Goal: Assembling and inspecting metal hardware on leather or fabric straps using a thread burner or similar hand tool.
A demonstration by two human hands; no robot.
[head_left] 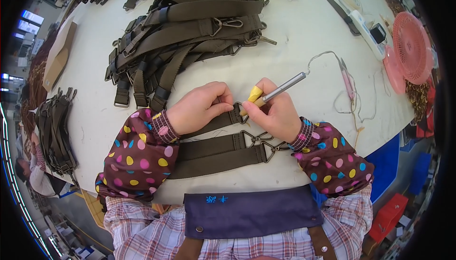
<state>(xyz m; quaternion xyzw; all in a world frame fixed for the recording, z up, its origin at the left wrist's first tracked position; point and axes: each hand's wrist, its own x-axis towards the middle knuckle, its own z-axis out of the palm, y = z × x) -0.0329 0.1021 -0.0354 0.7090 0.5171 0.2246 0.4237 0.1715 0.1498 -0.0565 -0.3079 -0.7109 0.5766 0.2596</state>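
My left hand (pixel 204 106) is closed, its thumb and forefinger pinched at the end of a dark olive webbing strap (pixel 213 124). That strap's stitched end loops around a metal ring. In my right hand (pixel 280 115) is a corded pen-shaped tool (pixel 288 86), like a soldering iron, with a silver barrel and tan lower part. Its tip points down at the strap end beside the ring; the exact contact is hidden by my fingers. A yellow wrap covers one right finger. Nearer me lie two more straps (pixel 216 161) with metal snap hooks (pixel 266 138).
A large heap of similar straps (pixel 190 10) lies at the back, and another bundle (pixel 57 132) at the left edge. At right are a pink fan (pixel 412 46), a white power strip (pixel 368 34), a pink-handled tool (pixel 347 82) and loose cords. A person (pixel 35 174) sits far left.
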